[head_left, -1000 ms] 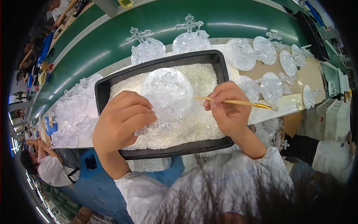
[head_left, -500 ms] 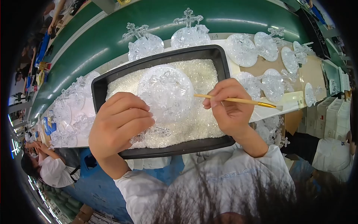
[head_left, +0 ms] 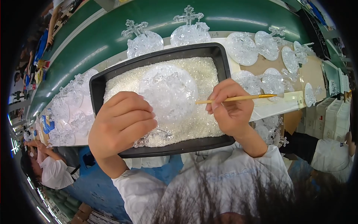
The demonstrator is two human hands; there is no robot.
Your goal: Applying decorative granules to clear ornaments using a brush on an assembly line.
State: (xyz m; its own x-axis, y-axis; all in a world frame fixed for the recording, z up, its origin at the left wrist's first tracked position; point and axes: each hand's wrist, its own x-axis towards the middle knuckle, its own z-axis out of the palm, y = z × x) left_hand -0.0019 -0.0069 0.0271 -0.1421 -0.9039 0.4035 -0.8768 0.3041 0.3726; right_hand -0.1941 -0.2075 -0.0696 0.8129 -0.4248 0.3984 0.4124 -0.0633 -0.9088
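Observation:
My left hand (head_left: 121, 121) is closed on a clear ornament with a round white-clear base (head_left: 169, 93) and a transparent cross-like part (head_left: 158, 135) showing below my fingers. The ornament is tilted over a bed of glittering clear granules (head_left: 207, 72) in a black tray (head_left: 223, 63). Between the fingertips of my right hand (head_left: 232, 112) is a thin paintbrush (head_left: 242, 98). Its wooden handle end points left, at the right edge of the round base; the bristles point right, away from it. Whether the handle end touches the base I cannot tell.
Finished-looking clear cross ornaments on round bases (head_left: 145, 44) stand beyond the tray, with several more (head_left: 242, 48) to the right and a cluster (head_left: 69, 104) to the left. A green surface (head_left: 149, 16) runs behind. Other people (head_left: 56, 171) are at both sides.
The paintbrush has tilted: its bristle end is higher and its handle end lower on the base's right edge. The round base has shifted slightly right. Both hands stay nearly in place.

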